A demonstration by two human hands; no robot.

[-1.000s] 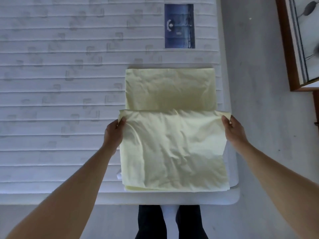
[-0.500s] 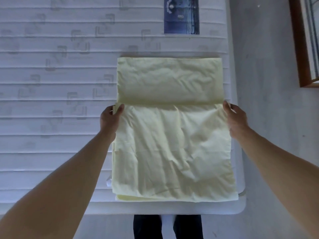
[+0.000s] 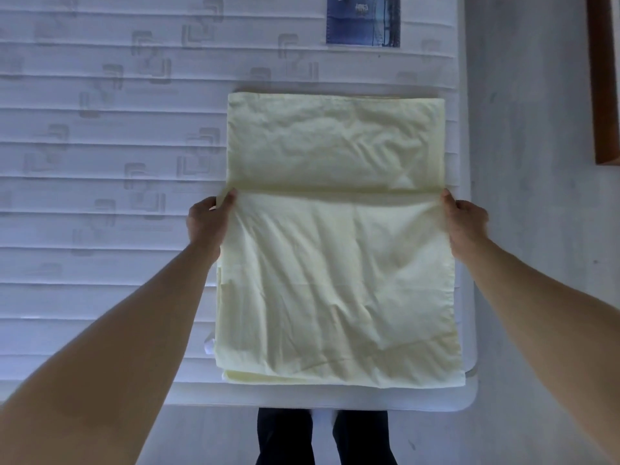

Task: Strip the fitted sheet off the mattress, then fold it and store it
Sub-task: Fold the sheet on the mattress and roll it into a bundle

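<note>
A pale yellow fitted sheet (image 3: 335, 270) lies folded into a tall rectangle on the bare white mattress (image 3: 100, 169), near its right corner. The near part of the sheet is doubled over the far part, and its free edge runs straight across the middle. My left hand (image 3: 208, 223) pinches the left end of that edge. My right hand (image 3: 464, 221) pinches the right end. Both corners are held low over the lower layer, and the cloth is stretched flat between them.
A blue label (image 3: 364, 20) is sewn on the mattress beyond the sheet. Grey floor (image 3: 530, 129) runs along the mattress's right side, with a brown wooden frame (image 3: 604, 95) at the far right. My dark trouser legs (image 3: 322, 437) stand at the mattress's near edge.
Both hands have carried the sheet's free edge away from me, further over the lower layer. The folded-over flap covers more of the sheet than before.
</note>
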